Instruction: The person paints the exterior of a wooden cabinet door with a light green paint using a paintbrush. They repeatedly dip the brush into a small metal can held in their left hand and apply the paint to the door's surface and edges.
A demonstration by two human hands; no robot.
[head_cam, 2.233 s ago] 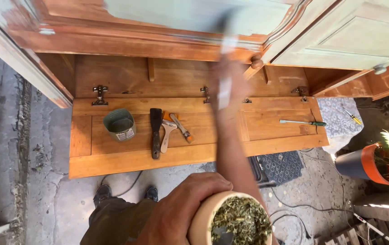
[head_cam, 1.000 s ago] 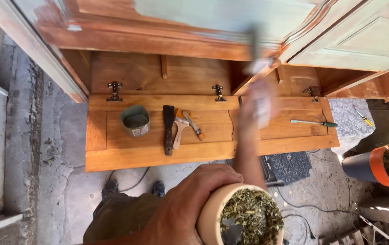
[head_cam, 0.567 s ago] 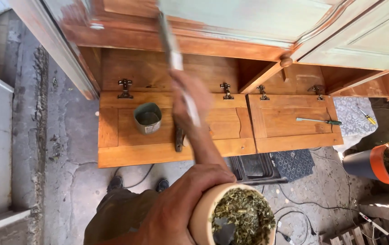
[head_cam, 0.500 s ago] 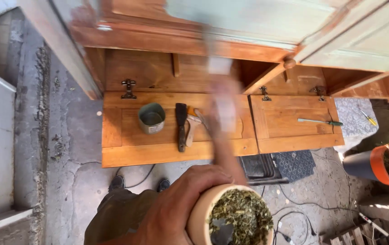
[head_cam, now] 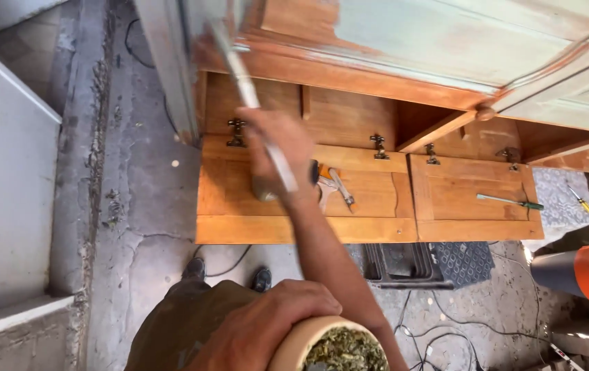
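Pale green paint on warm orange wood: we saw a brush raised against the cabinet.

We found the right hand (head_cam: 277, 154) stretched far out on a straight arm, fingers curled shut round a long pale brush (head_cam: 250, 96) that slanted up and left to the cabinet (head_cam: 404, 41); its tip was too blurred for us to tell whether it touched. The left hand (head_cam: 260, 333) stayed near at the bottom edge, fingers wrapped over the rim of a tan cup (head_cam: 308, 340) filled with green herbs. Pliers (head_cam: 339, 189) and a screwdriver (head_cam: 511, 201) lay on the dropped wooden doors (head_cam: 377, 206).
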